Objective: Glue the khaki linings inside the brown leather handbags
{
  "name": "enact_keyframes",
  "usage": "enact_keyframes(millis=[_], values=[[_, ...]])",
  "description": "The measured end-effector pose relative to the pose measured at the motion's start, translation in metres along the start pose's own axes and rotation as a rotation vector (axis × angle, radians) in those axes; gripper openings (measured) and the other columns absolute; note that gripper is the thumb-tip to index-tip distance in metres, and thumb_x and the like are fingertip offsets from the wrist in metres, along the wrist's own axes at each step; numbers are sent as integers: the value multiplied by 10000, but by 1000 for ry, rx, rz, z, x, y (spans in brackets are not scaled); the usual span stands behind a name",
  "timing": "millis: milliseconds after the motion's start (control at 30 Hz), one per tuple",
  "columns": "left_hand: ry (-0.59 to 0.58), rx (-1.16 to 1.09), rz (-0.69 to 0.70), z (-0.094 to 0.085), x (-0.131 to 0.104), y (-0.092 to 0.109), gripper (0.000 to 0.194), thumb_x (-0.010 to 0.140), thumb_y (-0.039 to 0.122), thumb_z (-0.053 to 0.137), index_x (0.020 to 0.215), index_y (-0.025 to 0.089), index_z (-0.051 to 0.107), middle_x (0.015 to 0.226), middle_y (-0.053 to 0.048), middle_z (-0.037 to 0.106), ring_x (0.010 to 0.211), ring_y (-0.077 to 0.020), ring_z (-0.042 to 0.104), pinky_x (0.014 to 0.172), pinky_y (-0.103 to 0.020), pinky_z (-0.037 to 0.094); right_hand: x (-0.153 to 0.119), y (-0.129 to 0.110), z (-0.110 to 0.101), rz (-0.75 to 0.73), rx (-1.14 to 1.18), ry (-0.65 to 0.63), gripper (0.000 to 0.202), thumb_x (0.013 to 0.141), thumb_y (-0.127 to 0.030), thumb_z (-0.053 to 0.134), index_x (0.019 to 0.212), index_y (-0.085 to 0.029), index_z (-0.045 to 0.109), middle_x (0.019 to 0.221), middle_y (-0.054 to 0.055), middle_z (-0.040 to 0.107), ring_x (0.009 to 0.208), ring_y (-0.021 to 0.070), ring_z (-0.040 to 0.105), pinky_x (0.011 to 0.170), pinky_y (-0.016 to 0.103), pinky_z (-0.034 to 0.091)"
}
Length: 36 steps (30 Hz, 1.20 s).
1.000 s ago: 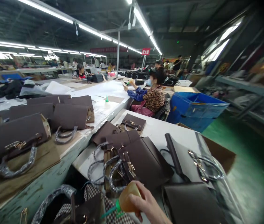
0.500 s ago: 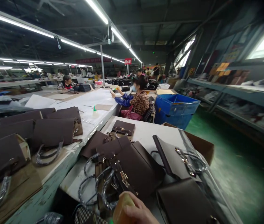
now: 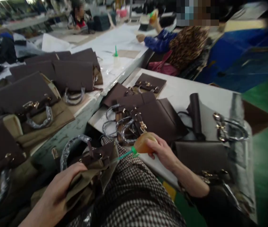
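The right hand curls round a green-nozzled amber bottle. Left of it, the left hand clasps a brown-and-olive bag.

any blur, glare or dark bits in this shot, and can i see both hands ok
Head view: left hand and right hand readable, slightly soft; head view: blue bin smeared by blur; head view: glints on the plastic-wrapped handle beyond the left hand; head view: right edge darkening to black.

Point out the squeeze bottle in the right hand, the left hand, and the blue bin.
Squeeze bottle (image 3: 143,143), head view: its amber body.
Left hand (image 3: 59,186), head view: back of the hand.
Blue bin (image 3: 239,63), head view: side wall.
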<state>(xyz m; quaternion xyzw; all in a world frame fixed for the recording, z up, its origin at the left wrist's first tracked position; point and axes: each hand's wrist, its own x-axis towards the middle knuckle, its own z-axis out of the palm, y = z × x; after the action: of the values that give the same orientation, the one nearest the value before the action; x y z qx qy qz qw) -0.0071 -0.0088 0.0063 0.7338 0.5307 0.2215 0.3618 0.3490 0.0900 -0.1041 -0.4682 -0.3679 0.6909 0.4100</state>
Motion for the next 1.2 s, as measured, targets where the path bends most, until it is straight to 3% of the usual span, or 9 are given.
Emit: enact_keyframes(millis=[100, 333, 467, 633, 867, 1033, 1200], values=[[-118, -79, -42, 11, -16, -11, 64, 1034, 264, 561, 1081, 226, 580, 940, -23, 640, 806, -148, 624, 723, -249, 507, 2, 1, -6, 23, -90, -22, 484, 843, -471, 844, 1209, -216, 654, 869, -7, 647, 580, 99, 476, 489, 221, 412], [-56, -10, 57, 27, -29, -8, 186, 1032, 197, 557, 1212, 237, 534, 1046, -42, 669, 957, -164, 664, 902, -244, 509, -1, -4, 3, -45, -423, -31, 550, 848, -530, 813, 1258, -230, 602, 924, 23, 665, 685, 171, 571, 499, 266, 487], [17, 41, 108, 30, -23, -1, 173, 1067, 258, 511, 1235, 248, 549, 1073, -64, 694, 993, -190, 678, 803, -247, 515, 11, -5, 7, -90, -562, -31, 550, 847, -551, 789, 1251, -224, 609, 1016, 64, 703, 802, 233, 656, 544, 301, 513], [20, 95, 184, 30, -18, 3, 191, 1079, 353, 502, 1221, 244, 567, 1012, -64, 720, 882, -185, 696, 684, -237, 517, 21, -8, 16, -142, -751, -67, 516, 850, -535, 742, 1222, -198, 622, 1073, 100, 735, 949, 302, 696, 700, 385, 565], [11, 104, 145, 39, -23, 2, 238, 1101, 419, 421, 1219, 247, 536, 1006, -73, 712, 928, -199, 694, 757, -268, 523, 28, -8, 26, -156, -884, -152, 492, 845, -502, 722, 1211, -192, 611, 1000, 84, 741, 856, 272, 685, 797, 422, 530], [10, 76, 182, 36, -17, 5, 200, 1071, 411, 493, 1174, 269, 589, 965, -56, 720, 837, -203, 694, 689, -267, 530, 33, -9, 27, -152, -915, -181, 444, 830, -449, 747, 1191, -210, 648, 1037, 74, 756, 865, 264, 683, 830, 415, 509], [2, 46, 135, 38, -18, 2, 242, 1090, 419, 445, 1233, 265, 564, 1033, -78, 730, 955, -220, 705, 741, -269, 538, 33, -7, 24, -131, -880, -160, 463, 834, -471, 739, 1193, -193, 646, 1008, 77, 760, 864, 273, 693, 821, 418, 518]])
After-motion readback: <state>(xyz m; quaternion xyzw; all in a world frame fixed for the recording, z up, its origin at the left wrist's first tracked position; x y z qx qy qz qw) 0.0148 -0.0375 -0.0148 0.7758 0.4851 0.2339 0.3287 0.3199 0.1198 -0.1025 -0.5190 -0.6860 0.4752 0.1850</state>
